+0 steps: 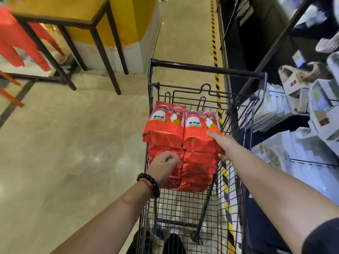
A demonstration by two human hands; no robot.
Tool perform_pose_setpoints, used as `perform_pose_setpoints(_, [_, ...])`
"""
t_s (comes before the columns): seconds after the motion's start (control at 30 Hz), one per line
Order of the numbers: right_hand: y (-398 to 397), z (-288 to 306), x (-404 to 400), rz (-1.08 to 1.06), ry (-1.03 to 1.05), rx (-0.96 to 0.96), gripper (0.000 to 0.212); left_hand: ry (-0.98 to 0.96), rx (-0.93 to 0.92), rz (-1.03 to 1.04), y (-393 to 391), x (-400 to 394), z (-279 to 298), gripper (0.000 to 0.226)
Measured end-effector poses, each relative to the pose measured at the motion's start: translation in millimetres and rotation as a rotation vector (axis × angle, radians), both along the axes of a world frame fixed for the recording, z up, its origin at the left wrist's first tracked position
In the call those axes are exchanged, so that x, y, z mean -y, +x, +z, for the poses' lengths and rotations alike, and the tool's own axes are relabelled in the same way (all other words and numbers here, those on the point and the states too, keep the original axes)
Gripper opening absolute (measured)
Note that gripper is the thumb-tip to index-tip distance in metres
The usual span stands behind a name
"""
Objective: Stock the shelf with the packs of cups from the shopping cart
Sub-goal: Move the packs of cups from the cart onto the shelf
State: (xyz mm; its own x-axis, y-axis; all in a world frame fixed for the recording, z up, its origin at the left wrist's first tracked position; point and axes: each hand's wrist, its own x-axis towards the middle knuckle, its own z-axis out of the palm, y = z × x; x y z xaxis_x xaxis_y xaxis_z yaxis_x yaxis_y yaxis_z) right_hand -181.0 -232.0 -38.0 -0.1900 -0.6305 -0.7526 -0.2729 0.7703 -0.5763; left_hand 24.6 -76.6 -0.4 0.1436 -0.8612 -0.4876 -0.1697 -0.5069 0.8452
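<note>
Two stacks of red foil packs of cups fill the black wire shopping cart. The top left pack and the top right pack lie side by side. My right hand grips the near right end of the top right pack, thumb on top. Against the near end of a lower pack in the left stack sits my left hand, wearing a dark bead bracelet, its fingers curled; whether it holds that pack is hidden.
A dark shelf unit with white packaged goods runs along the right of the cart. A yellow-black floor stripe runs beside it. A black-legged table and red clothing stand at the left, with beige floor between.
</note>
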Motion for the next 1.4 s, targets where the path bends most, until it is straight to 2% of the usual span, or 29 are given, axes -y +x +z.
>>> perform_pose_setpoints(0.17, [-22.0, 4.4, -17.9, -0.073, -0.097, 0.038, 0.049, 0.013, -0.068, 0.044, 0.3, 3.9, -1.5, 0.012])
perform_pose_setpoints(0.23, [-34.6, 8.1, -40.8, -0.1, -0.149, 0.063, 0.049, 0.028, -0.122, 0.049, -2.3, 7.0, -1.0, 0.01])
perform_pose_setpoints(0.33, [-43.1, 16.8, -87.3, -0.16, -0.259, 0.104, 0.054, 0.126, -0.314, 0.072, -12.6, 12.7, -1.0, 0.012])
perform_pose_setpoints(0.43, [-37.5, 32.0, -133.9, -0.135, -0.387, 0.21, 0.063, 0.178, -0.491, 0.049, -24.3, 17.4, 4.4, 0.034])
perform_pose_setpoints(0.5, [-27.5, 40.9, -158.0, -0.114, -0.425, 0.264, 0.066, 0.149, -0.624, 0.062, -30.0, 20.2, 5.6, 0.056])
perform_pose_setpoints(0.57, [-15.4, 44.9, -173.7, -0.12, -0.453, 0.282, 0.073, 0.088, -0.738, 0.093, -29.8, 19.8, 8.9, 0.067])
perform_pose_setpoints(0.67, [4.4, 51.5, -185.6, -0.117, -0.452, 0.318, 0.087, 0.057, -0.68, 0.098, -21.0, 16.8, 10.8, 0.07])
perform_pose_setpoints(0.87, [25.5, 55.6, -192.9, -0.059, -0.448, 0.304, 0.079, -0.015, -0.649, 0.027, 1.3, 10.4, 7.0, 0.055])
perform_pose_setpoints(0.97, [35.2, 54.7, -191.5, -0.023, -0.435, 0.293, 0.068, -0.014, -0.621, 0.063, 15.4, 6.8, 4.7, 0.056])
perform_pose_setpoints(1.1, [43.5, 53.0, -176.2, 0.045, -0.276, 0.363, 0.05, -0.023, -0.599, 0.188, 44.3, -4.5, -0.5, 0.057])
perform_pose_setpoints(1.2, [52.5, 44.6, -143.0, 0.043, -0.171, 0.312, 0.031, -0.036, -0.605, 0.235, 75.5, -18.9, -4.9, 0.053])
perform_pose_setpoints(1.3, [71.9, 39.8, -96.7, 0.02, -0.187, 0.269, 0.013, -0.017, -0.618, 0.321, 105.3, -31.6, -11.9, 0.055])
perform_pose_setpoints(1.4, [97.3, 34.0, -49.3, 0.036, -0.208, 0.24, 0.012, -0.008, -0.605, 0.402, 130.7, -42.1, -20.0, 0.055])
